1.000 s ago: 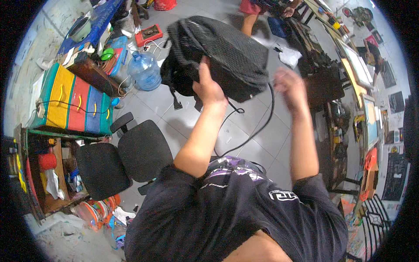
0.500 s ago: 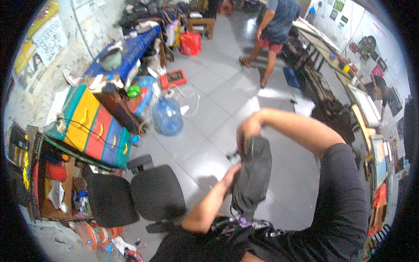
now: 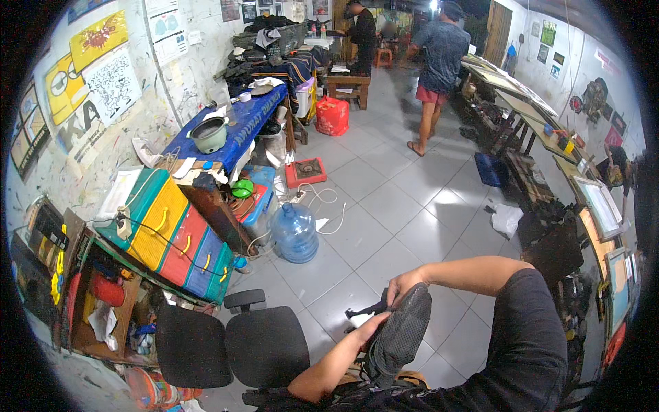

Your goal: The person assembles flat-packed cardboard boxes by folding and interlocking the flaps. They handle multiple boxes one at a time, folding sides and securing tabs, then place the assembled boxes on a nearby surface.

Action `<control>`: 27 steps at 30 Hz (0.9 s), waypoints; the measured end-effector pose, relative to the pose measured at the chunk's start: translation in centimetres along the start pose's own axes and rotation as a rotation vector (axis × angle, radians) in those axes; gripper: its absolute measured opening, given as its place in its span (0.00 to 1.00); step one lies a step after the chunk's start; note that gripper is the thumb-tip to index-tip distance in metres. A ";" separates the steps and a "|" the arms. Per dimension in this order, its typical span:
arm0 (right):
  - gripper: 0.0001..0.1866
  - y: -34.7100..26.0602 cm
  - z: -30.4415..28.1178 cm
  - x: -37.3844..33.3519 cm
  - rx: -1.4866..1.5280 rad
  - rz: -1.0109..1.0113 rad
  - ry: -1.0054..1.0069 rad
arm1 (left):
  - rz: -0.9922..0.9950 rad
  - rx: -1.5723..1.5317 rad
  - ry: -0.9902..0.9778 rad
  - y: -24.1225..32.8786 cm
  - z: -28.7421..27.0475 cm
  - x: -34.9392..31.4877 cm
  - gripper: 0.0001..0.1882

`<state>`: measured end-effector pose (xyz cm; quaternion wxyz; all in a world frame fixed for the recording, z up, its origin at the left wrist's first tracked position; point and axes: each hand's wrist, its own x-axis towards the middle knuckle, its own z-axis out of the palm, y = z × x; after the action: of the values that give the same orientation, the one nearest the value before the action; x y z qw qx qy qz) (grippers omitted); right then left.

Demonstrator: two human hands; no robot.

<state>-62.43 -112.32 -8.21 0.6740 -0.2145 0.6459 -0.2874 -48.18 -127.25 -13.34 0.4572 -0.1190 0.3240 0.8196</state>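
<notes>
In front of my body I hold a black bag (image 3: 403, 328) with a mesh-textured face, tilted upright close to my shirt. My right hand (image 3: 403, 283) bends over its upper end, fingers closed at the edge. Lower down, my left hand (image 3: 374, 325) grips the near left side; part of its fingers is hidden behind the bag. A black strap-like piece and something white (image 3: 360, 317) show just left of the hands; I cannot make out what the white piece is.
A black office chair (image 3: 268, 347) stands at left, beside a colourful drawer cabinet (image 3: 175, 237). A blue water jug (image 3: 295, 233) and a red tray (image 3: 305, 173) are on the tiled floor. A person (image 3: 438, 72) stands ahead. Long worktables (image 3: 535, 123) line the right wall.
My view has tipped up, showing more of the far room. My hands and the bag sit lower in view; my right hand still holds the top. The person ahead has stepped farther away.
</notes>
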 end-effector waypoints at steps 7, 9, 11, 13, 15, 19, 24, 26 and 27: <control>0.14 6.9 -6.3 -0.4 0.186 -0.186 0.048 | -0.045 -0.027 -0.093 3.2 -1.9 8.1 0.22; 0.16 8.4 -8.8 -1.9 0.256 -0.318 0.242 | -0.024 -0.015 -0.081 4.8 -1.6 10.6 0.22; 0.19 9.5 -12.0 -4.2 0.352 -0.378 0.554 | 0.064 0.031 -0.009 7.0 -1.0 12.7 0.22; 0.23 10.9 -15.9 -7.6 0.477 -0.338 0.994 | 0.123 0.024 0.031 9.6 -1.1 15.0 0.22; 0.27 19.7 -16.9 -8.6 0.331 -0.092 1.172 | 0.185 -0.008 0.042 12.5 -1.5 17.4 0.22; 0.22 39.5 -10.8 -5.7 0.147 0.486 0.544 | 0.351 -0.119 0.091 19.1 -2.6 21.4 0.22; 0.21 38.2 -11.5 -9.0 -0.059 0.299 0.500 | 0.637 -0.208 0.123 30.9 -1.7 27.3 0.22; 0.21 37.6 -17.2 -8.9 0.365 0.255 0.584 | 0.727 -0.243 0.113 35.3 -2.0 29.9 0.22; 0.22 37.2 -20.3 -8.5 0.464 0.230 0.618 | 0.754 -0.263 0.104 37.5 -2.4 31.4 0.22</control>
<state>-78.47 -77.34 -27.91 0.5062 0.1137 0.7560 -0.3992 -96.76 -121.58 -14.74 0.0882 -0.0905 0.2601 0.9573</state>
